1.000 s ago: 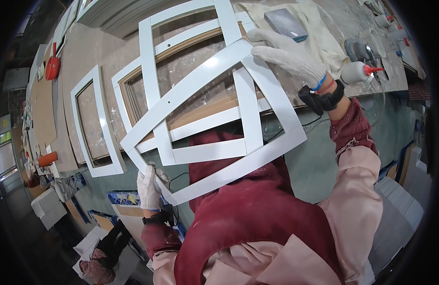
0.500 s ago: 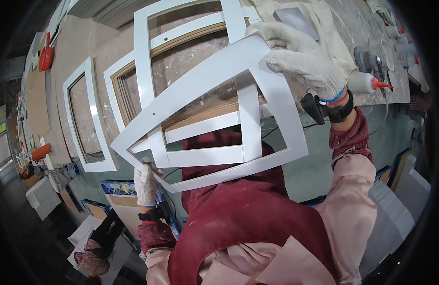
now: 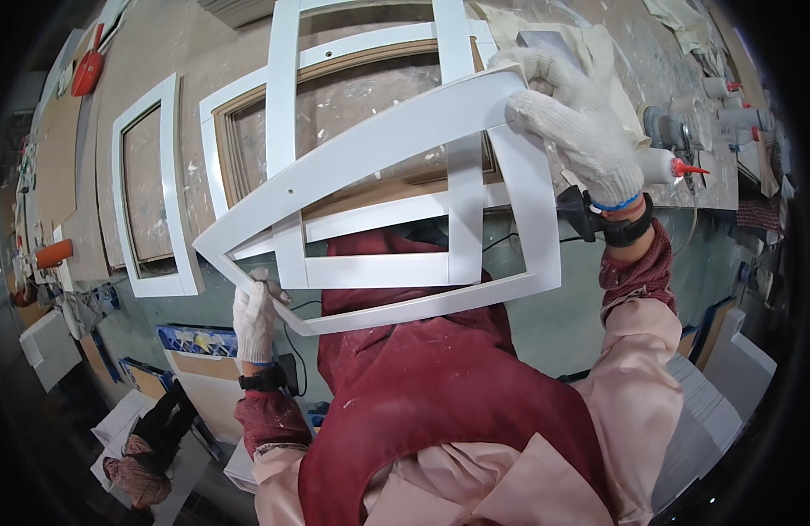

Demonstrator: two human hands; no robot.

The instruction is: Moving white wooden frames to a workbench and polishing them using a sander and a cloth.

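Note:
A white rectangular frame (image 3: 378, 149) is held tilted above the bench's near edge, its left end lower than its right. My left hand (image 3: 256, 317), in a white knitted glove, is closed on its lower left corner, with the fingertips partly hidden. My gloved right hand (image 3: 582, 123) grips the upper right corner, the thumb on its face. Behind the held piece, a second white frame (image 3: 283, 96) lies across stacked white frames (image 3: 214, 158) with brown inner edges. Through the held frame's opening I see parts of these frames.
A smaller white frame (image 3: 170, 167) lies on the bench at the left. A glue bottle (image 3: 657, 167) with a red nozzle lies beside my right wrist, near a grey sander-like tool (image 3: 663, 127). A red dustpan-like tool (image 3: 87, 72) is far left. Another person (image 3: 142, 465) is at lower left.
The held frame's right end has come slightly down and the frame lies flatter in view. Both hands keep their grip. The whole view has shifted a little.

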